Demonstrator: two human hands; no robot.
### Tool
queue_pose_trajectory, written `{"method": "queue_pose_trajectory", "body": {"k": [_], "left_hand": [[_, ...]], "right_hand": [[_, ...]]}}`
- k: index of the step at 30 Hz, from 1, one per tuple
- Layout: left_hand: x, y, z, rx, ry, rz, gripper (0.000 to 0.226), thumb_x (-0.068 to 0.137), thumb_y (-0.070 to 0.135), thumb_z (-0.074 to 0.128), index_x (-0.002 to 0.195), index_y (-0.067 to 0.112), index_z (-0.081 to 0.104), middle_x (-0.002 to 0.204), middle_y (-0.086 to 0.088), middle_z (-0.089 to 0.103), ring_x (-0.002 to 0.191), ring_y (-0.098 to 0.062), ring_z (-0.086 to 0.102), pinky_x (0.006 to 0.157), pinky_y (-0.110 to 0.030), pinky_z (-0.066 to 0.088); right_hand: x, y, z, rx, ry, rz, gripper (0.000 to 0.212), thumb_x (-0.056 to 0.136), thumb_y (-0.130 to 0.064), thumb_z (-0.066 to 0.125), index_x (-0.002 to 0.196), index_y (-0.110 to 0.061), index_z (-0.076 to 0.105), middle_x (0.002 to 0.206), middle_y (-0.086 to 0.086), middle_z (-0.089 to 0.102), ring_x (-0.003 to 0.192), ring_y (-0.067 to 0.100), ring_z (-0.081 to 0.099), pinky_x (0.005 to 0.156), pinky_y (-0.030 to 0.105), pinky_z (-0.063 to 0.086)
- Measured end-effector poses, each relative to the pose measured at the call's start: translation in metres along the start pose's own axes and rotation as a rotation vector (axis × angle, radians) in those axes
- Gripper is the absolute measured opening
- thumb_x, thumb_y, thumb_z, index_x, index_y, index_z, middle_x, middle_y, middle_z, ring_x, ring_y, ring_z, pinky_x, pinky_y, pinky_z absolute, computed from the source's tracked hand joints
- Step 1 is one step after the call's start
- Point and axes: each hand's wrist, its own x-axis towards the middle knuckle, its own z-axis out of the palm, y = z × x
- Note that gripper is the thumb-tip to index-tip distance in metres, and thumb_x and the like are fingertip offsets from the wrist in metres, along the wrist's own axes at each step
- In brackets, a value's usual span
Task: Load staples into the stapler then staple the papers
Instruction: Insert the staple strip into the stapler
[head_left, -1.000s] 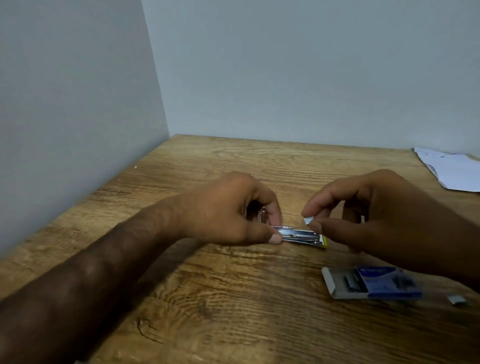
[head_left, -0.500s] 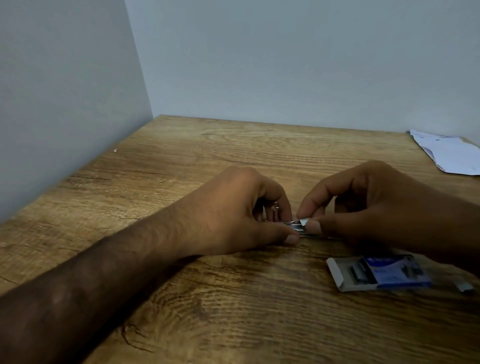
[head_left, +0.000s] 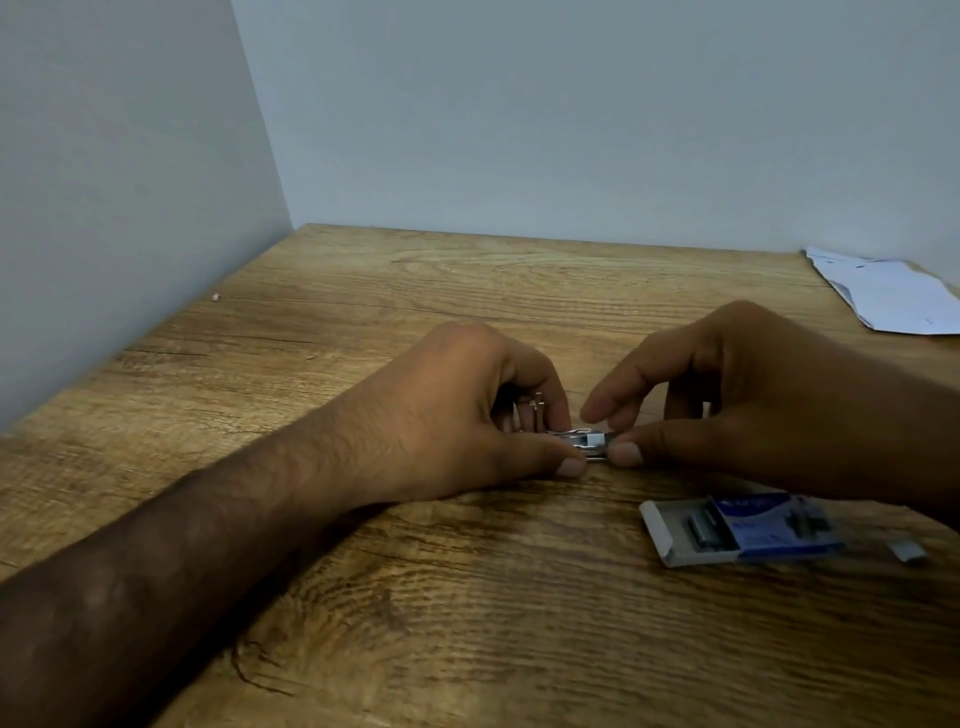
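A small metal stapler (head_left: 584, 445) lies on the wooden table (head_left: 467, 597), mostly hidden under my fingers. My left hand (head_left: 467, 410) grips its left part between thumb and fingers. My right hand (head_left: 743, 395) pinches a short silver strip of staples (head_left: 596, 440) against the stapler's open channel, thumb and forefinger at its right end. An open blue and white staple box (head_left: 737, 530) lies at the front right with staple strips showing inside. White papers (head_left: 893, 296) rest at the far right edge.
A loose strip of staples (head_left: 908, 551) lies right of the box. Grey walls close off the table at the back and left. A tiny speck (head_left: 216, 296) sits near the left wall.
My right hand has come in from the right and brought the staple strip down onto the stapler; the yellow end of the stapler is now covered. The camera shifted slightly.
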Motion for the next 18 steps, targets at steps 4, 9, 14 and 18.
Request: {"method": "queue_pose_trajectory", "body": {"k": [4, 9, 14, 18], "left_hand": [[-0.0006, 0.001, -0.0004, 0.003, -0.005, 0.001, 0.024, 0.07, 0.05, 0.086, 0.085, 0.034, 0.076, 0.074, 0.02, 0.07, 0.059, 0.001, 0.062, 0.046, -0.014, 0.046], [-0.0008, 0.0004, -0.0011, 0.014, -0.004, 0.017, 0.023, 0.07, 0.047, 0.086, 0.084, 0.033, 0.076, 0.075, 0.018, 0.071, 0.06, 0.001, 0.063, 0.046, -0.01, 0.045], [-0.0011, 0.0005, -0.0006, -0.003, -0.003, 0.025, 0.022, 0.071, 0.046, 0.087, 0.084, 0.032, 0.076, 0.074, 0.017, 0.071, 0.059, 0.001, 0.062, 0.045, -0.01, 0.045], [-0.0013, 0.0007, -0.0008, 0.0, -0.004, 0.026, 0.022, 0.071, 0.047, 0.086, 0.084, 0.032, 0.076, 0.075, 0.019, 0.071, 0.06, 0.0, 0.063, 0.047, -0.015, 0.047]], "right_hand": [[-0.0045, 0.0041, -0.0046, -0.051, -0.017, -0.052, 0.031, 0.07, -0.04, 0.077, 0.098, -0.052, 0.071, 0.099, -0.024, 0.07, 0.065, 0.004, 0.069, 0.055, 0.023, 0.058], [-0.008, 0.0046, -0.0033, -0.161, -0.048, -0.129, 0.026, 0.075, -0.046, 0.067, 0.1, -0.054, 0.07, 0.104, -0.024, 0.066, 0.079, 0.006, 0.068, 0.054, 0.021, 0.051], [-0.0091, 0.0036, -0.0031, -0.213, -0.033, -0.16, 0.025, 0.078, -0.049, 0.062, 0.1, -0.054, 0.071, 0.104, -0.026, 0.066, 0.083, 0.002, 0.068, 0.055, 0.02, 0.049], [-0.0071, 0.0047, -0.0023, -0.162, -0.01, -0.148, 0.02, 0.078, -0.047, 0.063, 0.095, -0.049, 0.074, 0.097, -0.024, 0.07, 0.08, 0.003, 0.068, 0.059, 0.022, 0.05]]}}
